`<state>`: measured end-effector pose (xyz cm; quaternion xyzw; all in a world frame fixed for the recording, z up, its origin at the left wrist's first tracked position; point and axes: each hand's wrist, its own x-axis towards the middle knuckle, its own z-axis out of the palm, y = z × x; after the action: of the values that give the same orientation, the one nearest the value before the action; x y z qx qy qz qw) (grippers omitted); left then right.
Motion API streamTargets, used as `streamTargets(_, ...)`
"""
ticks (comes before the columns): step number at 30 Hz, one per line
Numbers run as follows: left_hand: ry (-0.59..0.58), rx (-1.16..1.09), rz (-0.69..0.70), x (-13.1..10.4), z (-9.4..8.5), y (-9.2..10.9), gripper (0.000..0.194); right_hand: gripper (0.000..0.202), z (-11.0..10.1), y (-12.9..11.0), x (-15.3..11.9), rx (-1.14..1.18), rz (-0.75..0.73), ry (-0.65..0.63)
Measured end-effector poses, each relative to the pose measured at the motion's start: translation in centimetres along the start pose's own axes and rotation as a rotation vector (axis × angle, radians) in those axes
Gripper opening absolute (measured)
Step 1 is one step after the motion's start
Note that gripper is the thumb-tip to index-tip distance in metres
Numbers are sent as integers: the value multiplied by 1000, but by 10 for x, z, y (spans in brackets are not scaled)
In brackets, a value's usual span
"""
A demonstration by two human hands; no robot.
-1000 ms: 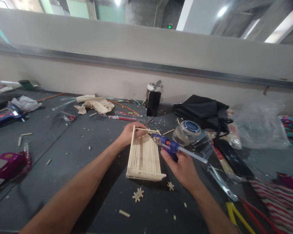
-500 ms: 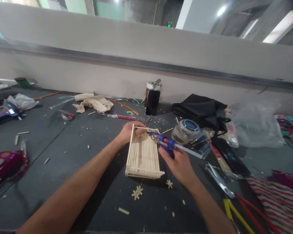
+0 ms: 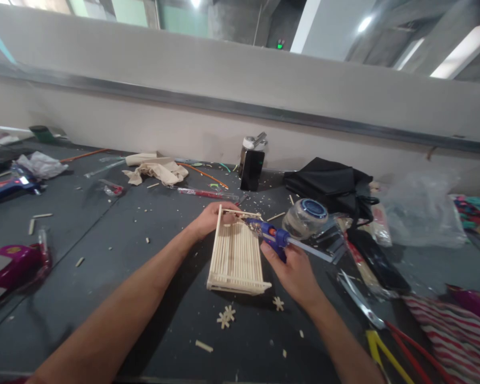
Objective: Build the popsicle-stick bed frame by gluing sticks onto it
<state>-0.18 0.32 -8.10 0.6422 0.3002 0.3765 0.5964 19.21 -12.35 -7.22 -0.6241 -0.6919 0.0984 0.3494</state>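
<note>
A small frame of pale wooden sticks (image 3: pixel 240 256) lies on the dark table (image 3: pixel 164 330), with a raised stick at its far left corner. My left hand (image 3: pixel 211 218) is closed at the frame's far end, its fingertips partly hidden behind the sticks. In my right hand (image 3: pixel 294 266) is a blue hot glue gun (image 3: pixel 278 238), a clear glue stick (image 3: pixel 312 250) jutting from its back. Its nozzle points left at the far edge of the frame, close to my left fingers. Small star-shaped stick pieces (image 3: pixel 226 317) lie in front of the frame.
To the right are a clear jar with a blue lid (image 3: pixel 306 218), a black bag (image 3: pixel 328 181), scissors (image 3: pixel 362 301) and a striped cloth (image 3: pixel 448 330). A phone (image 3: pixel 252 170) leans upright at the back. Another glue gun (image 3: pixel 8 186) and a magenta tool (image 3: pixel 12 269) lie left.
The view has shifted slightly. Both hands, the glue gun and the stick frame keep nearly the same positions relative to each other.
</note>
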Motion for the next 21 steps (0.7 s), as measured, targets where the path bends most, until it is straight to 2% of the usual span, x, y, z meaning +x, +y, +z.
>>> streamTargets(5,12,-74,-28,2,-5,-7,26,39,-1,0,0,12,4,-20)
streamTargets(10,-45,-120,6,2,-9,-11,24,38,-3,2,-4,1,7,-35)
streamTargets(13,-83,-160,-24,-1,-10,-9,29,36,-7,5,-8,-15,-33,-50)
streamTargets(18,-214,-128,-43,-3,-23,4,40,30,-15,14,-14,-51,-91,-75)
streamTargets(21,-172,-53,53,-3,-32,21,34,28,-16,17,-17,-57,-80,-82)
